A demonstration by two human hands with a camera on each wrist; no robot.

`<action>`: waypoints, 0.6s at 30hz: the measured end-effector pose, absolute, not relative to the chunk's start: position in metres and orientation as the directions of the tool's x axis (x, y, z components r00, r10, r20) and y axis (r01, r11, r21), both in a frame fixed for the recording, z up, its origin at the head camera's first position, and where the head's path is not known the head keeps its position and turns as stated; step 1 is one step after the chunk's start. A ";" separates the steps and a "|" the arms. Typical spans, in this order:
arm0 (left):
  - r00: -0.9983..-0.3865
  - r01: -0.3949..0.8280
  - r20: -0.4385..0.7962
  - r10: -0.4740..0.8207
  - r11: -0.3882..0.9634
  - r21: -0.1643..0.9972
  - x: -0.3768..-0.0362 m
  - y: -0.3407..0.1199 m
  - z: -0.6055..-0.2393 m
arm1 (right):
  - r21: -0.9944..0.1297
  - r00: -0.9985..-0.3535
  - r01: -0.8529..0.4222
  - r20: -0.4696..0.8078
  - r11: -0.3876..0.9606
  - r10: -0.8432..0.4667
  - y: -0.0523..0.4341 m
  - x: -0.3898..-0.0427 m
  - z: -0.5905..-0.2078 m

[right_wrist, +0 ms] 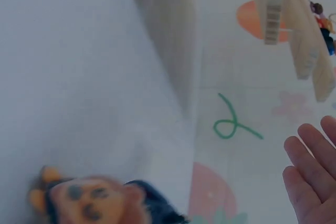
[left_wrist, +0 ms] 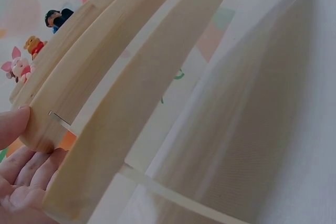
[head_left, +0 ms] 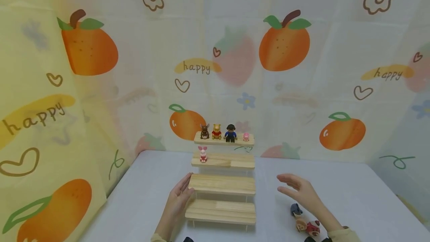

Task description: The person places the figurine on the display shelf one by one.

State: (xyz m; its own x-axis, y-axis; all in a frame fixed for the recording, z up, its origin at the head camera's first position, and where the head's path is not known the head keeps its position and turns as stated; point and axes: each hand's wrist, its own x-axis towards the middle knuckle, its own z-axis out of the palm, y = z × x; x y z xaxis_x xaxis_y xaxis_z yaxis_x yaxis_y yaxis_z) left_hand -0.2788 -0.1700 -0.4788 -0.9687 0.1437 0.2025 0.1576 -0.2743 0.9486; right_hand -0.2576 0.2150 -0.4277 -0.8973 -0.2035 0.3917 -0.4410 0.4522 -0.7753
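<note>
A four-tier wooden display shelf (head_left: pixel 221 184) stands on the white table. My left hand (head_left: pixel 179 193) holds the left end of its third tier from the top, thumb (left_wrist: pixel 13 127) on one side of the board and fingers on the other. On the top tier sit a brown eared figurine (head_left: pixel 205 132), a yellow bear in red (head_left: pixel 216 132), a dark-haired figure in blue (head_left: pixel 230 133) and a small pink figurine (head_left: pixel 246 137). A pink piglet figurine (head_left: pixel 203 155) sits at the second tier's left. My right hand (head_left: pixel 300 189) hovers right of the shelf, fingers extended, holding nothing.
Several loose figurines (head_left: pixel 301 225) lie on the table (head_left: pixel 127 204) beneath my right forearm, one of them blue-grey and one red. Fruit-printed cloth (head_left: pixel 285 96) hangs behind the table and along both sides.
</note>
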 end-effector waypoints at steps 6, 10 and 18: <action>-0.973 0.135 0.185 0.137 -0.307 0.942 -0.278 -0.169 -0.480 | -0.801 -0.941 -0.339 0.284 0.494 -0.186 0.227 -0.249 -0.444; -0.974 0.124 0.175 0.145 -0.307 0.944 -0.277 -0.169 -0.480 | -0.820 -0.965 -0.260 0.201 0.510 -0.169 0.234 -0.241 -0.452; -0.971 0.154 0.199 0.129 -0.294 0.943 -0.278 -0.169 -0.477 | -0.778 -0.983 -0.180 0.164 0.602 -0.082 0.242 -0.240 -0.461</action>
State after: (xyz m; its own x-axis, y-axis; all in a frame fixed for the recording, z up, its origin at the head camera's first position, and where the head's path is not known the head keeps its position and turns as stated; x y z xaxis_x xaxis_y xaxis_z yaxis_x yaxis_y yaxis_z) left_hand -0.2776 -0.1688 -0.4773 -0.9714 0.1294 0.1991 0.1542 -0.2942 0.9432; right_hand -0.2402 0.2425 -0.4610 -0.9831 -0.0818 0.1638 -0.1797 0.6018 -0.7782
